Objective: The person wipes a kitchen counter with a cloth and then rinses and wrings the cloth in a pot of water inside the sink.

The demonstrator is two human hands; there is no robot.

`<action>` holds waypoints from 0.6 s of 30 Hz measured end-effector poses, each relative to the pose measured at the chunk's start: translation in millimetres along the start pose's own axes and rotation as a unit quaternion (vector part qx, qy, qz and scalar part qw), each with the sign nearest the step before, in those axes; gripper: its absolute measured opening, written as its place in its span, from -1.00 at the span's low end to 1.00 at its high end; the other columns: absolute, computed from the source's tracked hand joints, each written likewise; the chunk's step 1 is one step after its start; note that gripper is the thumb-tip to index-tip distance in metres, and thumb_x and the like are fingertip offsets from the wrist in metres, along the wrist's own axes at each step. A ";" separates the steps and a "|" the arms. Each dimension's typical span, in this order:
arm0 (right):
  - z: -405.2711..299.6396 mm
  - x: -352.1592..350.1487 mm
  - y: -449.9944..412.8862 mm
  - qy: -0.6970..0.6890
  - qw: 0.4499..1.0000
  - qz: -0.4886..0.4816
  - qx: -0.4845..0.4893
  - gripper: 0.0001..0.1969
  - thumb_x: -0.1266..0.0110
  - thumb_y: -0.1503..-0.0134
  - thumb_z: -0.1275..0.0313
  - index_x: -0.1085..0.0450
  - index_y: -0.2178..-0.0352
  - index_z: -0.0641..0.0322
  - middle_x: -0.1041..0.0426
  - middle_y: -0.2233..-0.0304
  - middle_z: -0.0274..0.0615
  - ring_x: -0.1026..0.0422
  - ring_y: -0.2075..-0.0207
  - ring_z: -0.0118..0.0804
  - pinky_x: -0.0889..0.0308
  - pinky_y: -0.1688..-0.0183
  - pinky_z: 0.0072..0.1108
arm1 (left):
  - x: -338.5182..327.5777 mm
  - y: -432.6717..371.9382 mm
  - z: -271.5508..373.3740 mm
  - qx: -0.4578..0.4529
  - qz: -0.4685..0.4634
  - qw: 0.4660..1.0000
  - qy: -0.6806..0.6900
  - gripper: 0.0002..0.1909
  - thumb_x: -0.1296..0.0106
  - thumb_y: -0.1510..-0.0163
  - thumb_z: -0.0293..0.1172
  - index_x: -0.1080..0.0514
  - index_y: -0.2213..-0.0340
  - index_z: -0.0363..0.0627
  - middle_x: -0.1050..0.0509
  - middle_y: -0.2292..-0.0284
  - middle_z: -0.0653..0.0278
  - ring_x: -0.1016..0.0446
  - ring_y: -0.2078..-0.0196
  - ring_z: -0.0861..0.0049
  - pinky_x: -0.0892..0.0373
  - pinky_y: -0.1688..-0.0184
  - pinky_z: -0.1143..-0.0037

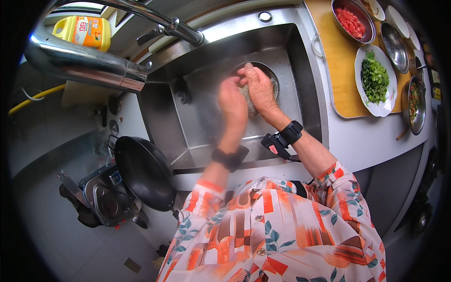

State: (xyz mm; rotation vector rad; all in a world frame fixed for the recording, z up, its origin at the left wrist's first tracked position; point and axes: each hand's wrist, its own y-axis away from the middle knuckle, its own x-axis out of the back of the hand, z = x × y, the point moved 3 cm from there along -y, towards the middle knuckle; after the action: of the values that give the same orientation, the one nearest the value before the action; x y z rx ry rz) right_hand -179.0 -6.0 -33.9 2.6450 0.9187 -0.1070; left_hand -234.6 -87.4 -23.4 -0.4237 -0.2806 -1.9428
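Both my hands are over a stainless steel sink [208, 123]. My left hand [233, 102] is blurred, its palm turned towards the other hand. My right hand [260, 88] is beside it with fingers bent, and the fingertips of the two overlap in view. Whether anything small is between them cannot be told. Beneath them lies a round drain basket [276, 83] at the sink floor, partly hidden, and a greyish, rough-looking thing [249, 102] shows between the hands. A dark mesh scourer [182, 91] lies at the sink's left side.
A chrome faucet [105, 68] reaches in from upper left, near a yellow detergent jug [84, 32]. A black wok [144, 172] stands left of the sink. At right, a wooden board [340, 95] bears a plate [383, 110] of chopped greens and a bowl [370, 31] of red pieces.
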 end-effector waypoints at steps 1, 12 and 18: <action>0.8 3.1 0.1 0.000 1.000 0.000 0.001 -0.61 0.10 -0.20 0.11 -0.36 0.46 0.26 -0.34 0.56 -0.34 -0.32 0.46 -0.51 -0.25 0.34 -0.63 | 2.5 -5.3 -5.6 0.041 -0.012 0.999 0.000 -0.68 0.25 -0.19 -0.28 -0.42 0.30 -0.26 -0.39 0.50 0.34 -0.30 0.44 0.64 -0.27 0.32 0.57; -5.4 -0.9 2.5 0.240 0.956 0.021 0.170 -0.65 0.11 -0.18 0.20 -0.39 0.58 0.19 -0.38 0.67 -0.03 -0.37 0.61 0.04 -0.23 0.56 -0.29 | 1.0 -5.3 -12.4 0.068 -0.082 0.992 0.062 -0.67 0.26 -0.21 -0.28 -0.39 0.27 -0.29 -0.38 0.49 0.39 -0.30 0.48 0.72 -0.28 0.40 0.65; -38.4 -25.8 43.5 0.150 0.944 0.020 0.293 -0.72 0.05 -0.16 0.32 -0.35 0.60 0.21 -0.35 0.66 -0.13 -0.40 0.56 -0.05 -0.26 0.53 -0.37 | 18.7 -23.8 -16.9 0.023 -0.118 0.986 0.118 -0.64 0.27 -0.22 -0.22 -0.38 0.26 -0.31 -0.41 0.45 0.36 -0.35 0.41 0.70 -0.30 0.33 0.65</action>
State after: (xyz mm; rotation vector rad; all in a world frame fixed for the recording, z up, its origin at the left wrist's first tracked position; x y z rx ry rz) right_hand -174.1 -40.1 19.5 3.3004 1.0556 0.0455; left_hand -266.0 -100.1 -31.0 -0.1302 -0.2275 -2.1914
